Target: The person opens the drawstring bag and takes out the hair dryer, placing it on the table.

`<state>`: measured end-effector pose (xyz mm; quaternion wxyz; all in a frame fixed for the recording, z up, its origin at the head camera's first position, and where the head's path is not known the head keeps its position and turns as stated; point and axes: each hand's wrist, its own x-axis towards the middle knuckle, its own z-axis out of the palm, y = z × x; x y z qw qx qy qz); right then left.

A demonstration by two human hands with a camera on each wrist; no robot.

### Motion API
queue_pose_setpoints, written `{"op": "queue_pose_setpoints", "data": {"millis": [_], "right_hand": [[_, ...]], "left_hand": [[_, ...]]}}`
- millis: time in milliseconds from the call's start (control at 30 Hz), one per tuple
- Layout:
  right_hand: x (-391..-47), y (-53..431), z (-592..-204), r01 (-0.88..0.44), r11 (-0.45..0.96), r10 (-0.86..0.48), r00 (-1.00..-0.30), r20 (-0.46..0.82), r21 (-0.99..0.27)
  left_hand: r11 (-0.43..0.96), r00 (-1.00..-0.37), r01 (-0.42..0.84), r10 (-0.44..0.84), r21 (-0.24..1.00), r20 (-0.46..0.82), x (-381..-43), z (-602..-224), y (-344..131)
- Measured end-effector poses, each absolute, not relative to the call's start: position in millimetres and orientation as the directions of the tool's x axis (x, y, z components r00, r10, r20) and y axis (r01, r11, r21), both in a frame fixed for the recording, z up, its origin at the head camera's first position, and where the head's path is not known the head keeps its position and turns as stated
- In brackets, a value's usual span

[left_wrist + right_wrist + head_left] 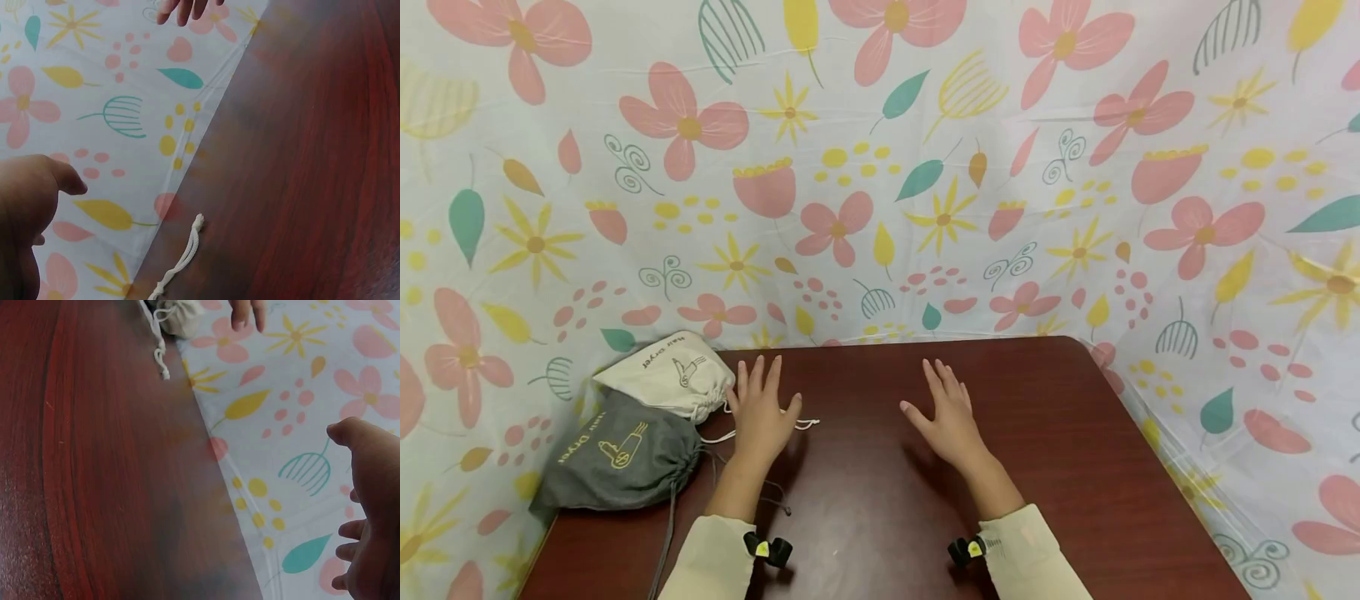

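My left hand (763, 423) hovers over the left part of the table with its fingers spread, holding nothing. Beside it lies a white drawstring pouch (673, 375) printed "Hair Dryer", partly overlapped by the fingers in the head view. A dark grey drawstring pouch (621, 458) with yellow print of the same words lies nearer, left of my forearm. My right hand (953, 425) is held out over the middle of the table, fingers straight and thumb apart, with nothing in it. The white cord (182, 259) of the pale pouch shows in the left wrist view.
The dark red-brown wooden table (1075, 467) has a rounded far right corner. Flower-printed cloth (880, 275) hangs behind it and along both sides. Grey cords (672, 533) trail from the dark pouch toward the near edge. Both wrists carry small black cameras.
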<state>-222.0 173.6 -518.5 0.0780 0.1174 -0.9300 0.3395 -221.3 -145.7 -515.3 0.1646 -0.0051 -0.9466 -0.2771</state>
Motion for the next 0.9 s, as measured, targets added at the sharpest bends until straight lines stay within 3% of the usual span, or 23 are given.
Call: {"op": "queue_pose_setpoints", "data": {"millis": [900], "right_hand": [[-216.6,180.7,-520.1,-0.319,0.699,-0.273,-0.946,0.174,-0.640]], "left_hand": [[0.903,-0.946,0.019,-0.122,0.429,0.299,-243.5,-509.3,-226.1]]}}
